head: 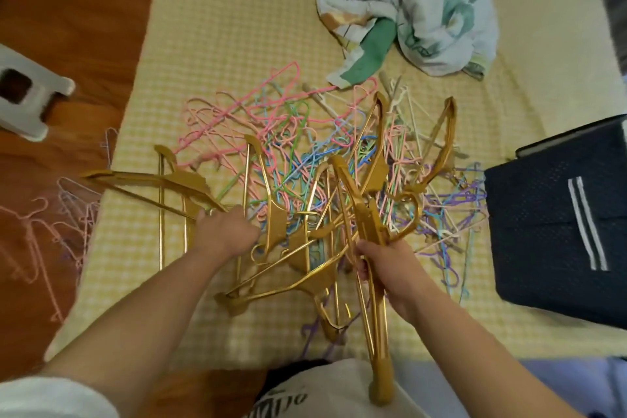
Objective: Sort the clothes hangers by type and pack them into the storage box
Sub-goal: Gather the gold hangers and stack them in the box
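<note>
Both bare forearms reach forward from the near edge over a yellow checked mattress (220, 27). The left hand (222, 231) stretches out toward the left part of the heap, knuckles up, its fingers curled down into a fist around the neck of a gold hanger (142, 178) that lies flat and points left, past the mattress edge. The right hand (385, 263) sits nearer and to the right, fingers wrapped tight around a bundle of gold hangers (375, 302) held roughly upright, their hooks rising far from the hand and their lower ends hanging down toward the person's lap. More loose gold hangers (295, 268) lie crossed and tilted between the two hands. Behind them, in the middle of the mattress, spreads a tangled pile of thin wire hangers (288, 153) in pink, blue, green, purple and white, knotted through the gold ones. The dark fabric storage box (556, 224) with two white stripes stands at the right edge, just beside the pile. A crumpled patterned cloth (424, 17) lies at the far side. A few pink and lilac hangers on the floor (51, 231) lie to the left on the wooden boards, near a white plastic stool (27, 95).
</note>
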Demonstrator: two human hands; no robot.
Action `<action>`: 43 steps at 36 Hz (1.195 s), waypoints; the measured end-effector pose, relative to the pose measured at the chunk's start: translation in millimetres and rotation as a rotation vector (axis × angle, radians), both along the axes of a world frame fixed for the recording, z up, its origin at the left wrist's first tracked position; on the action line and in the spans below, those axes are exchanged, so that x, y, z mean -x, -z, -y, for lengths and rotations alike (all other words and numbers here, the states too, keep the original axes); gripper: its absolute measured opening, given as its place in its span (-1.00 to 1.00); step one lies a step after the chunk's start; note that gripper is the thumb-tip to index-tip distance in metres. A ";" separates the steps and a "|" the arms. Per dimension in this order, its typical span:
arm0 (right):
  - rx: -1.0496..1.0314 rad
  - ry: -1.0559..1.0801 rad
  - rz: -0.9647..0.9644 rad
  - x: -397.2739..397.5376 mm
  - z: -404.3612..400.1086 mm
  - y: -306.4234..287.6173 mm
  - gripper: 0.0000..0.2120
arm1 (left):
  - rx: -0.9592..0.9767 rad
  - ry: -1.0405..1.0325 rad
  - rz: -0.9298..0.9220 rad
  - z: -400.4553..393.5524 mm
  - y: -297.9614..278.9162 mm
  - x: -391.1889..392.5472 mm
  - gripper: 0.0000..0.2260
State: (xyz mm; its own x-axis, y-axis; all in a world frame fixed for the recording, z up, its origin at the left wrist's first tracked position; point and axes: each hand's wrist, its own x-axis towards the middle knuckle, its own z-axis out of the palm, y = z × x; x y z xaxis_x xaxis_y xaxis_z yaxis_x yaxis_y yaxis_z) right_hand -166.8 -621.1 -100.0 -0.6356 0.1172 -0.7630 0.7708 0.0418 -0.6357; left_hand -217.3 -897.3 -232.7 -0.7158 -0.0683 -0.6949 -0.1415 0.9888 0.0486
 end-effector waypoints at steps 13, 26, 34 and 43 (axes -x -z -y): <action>0.123 -0.047 0.094 -18.8 -15.9 -18.3 -0.86 | 0.088 0.290 0.076 -56.1 -106.9 -105.8 -0.51; 0.087 -0.067 0.002 -9.2 -52.1 -45.1 -0.84 | 0.365 0.492 0.068 -79.3 -94.7 -137.2 -0.62; 0.059 0.024 0.031 -34.7 -57.5 -39.7 -0.85 | 0.570 0.692 0.010 -48.6 -74.7 -133.1 -0.65; 0.059 0.054 0.018 -37.6 -41.5 -42.3 -0.88 | 0.690 0.758 0.016 -26.2 -84.3 -124.3 -0.58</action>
State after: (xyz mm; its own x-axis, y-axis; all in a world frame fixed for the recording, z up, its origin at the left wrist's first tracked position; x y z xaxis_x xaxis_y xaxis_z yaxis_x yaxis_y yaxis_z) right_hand -129.3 -579.6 -57.7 -0.6156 0.1052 -0.7810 0.7824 -0.0369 -0.6217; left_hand -93.0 -871.2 -148.4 -0.7281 0.0093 -0.6854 0.5364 0.6302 -0.5613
